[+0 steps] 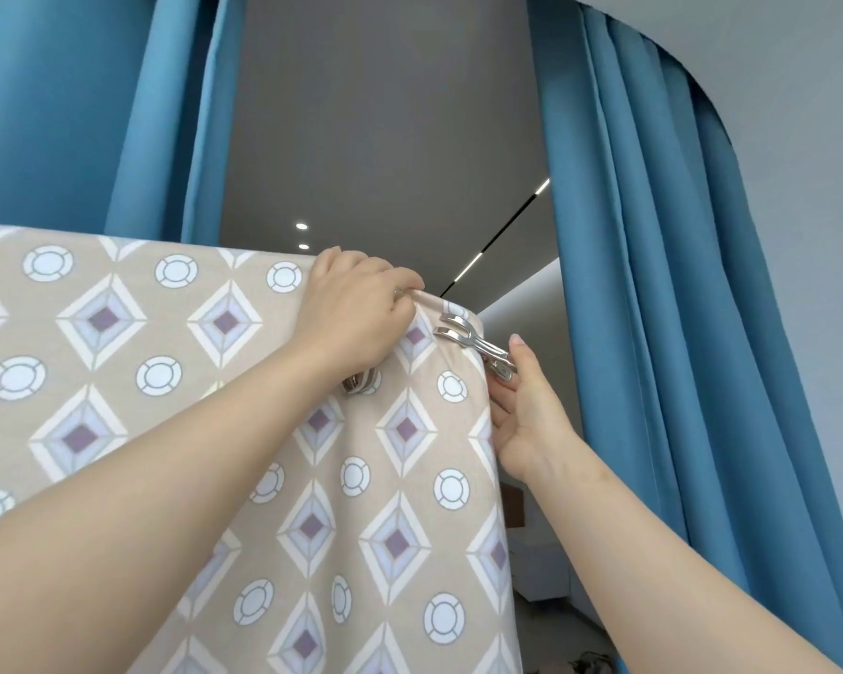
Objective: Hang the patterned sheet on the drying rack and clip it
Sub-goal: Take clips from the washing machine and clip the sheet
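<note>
While the sheet hangs draped over a bar that it hides, its top fold runs from the left edge to a corner right of centre. Beige cloth, diamonds and rings in white, grey and purple. Left hand is on the fold just short of that corner, fingers curled over the top and clamped on the cloth; ring on one finger. Clip, bright metal, sits at the corner, forked jaws astride the fold, handles pointing down and right. Right hand is just beside the sheet's right edge, thumb above the handles and fingers below, pinching the clip's tail. Second clip shows partly under the left wrist, against the face of the sheet; how it is fastened cannot be told. Blue curtains hang on either side; grey ceiling with small lights is above.
</note>
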